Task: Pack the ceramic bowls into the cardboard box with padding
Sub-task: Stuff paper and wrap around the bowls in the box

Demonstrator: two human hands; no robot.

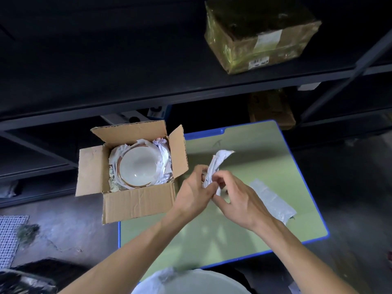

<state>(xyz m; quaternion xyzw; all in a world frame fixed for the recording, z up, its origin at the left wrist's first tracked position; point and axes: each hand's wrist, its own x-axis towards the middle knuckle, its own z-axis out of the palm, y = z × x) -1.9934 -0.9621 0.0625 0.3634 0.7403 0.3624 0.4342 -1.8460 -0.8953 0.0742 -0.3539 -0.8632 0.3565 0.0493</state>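
An open cardboard box [135, 201] stands at the left edge of a green, blue-rimmed table [239, 221]. Inside it a white ceramic bowl [137, 167] with a brownish rim lies on crumpled paper padding [164, 153] packed around its sides. Just right of the box, my left hand [194, 192] and my right hand [237, 198] both pinch a crumpled strip of white paper [216, 164], which sticks up between them above the table. Another white bowl [191, 283] shows at the bottom edge, near my body.
A flat sheet of paper [273, 200] lies on the table to the right of my hands. Dark metal shelving [148, 100] rises behind, with a tape-wrapped parcel [261, 37] on it. A white mesh mat [10, 236] lies on the grey floor at left.
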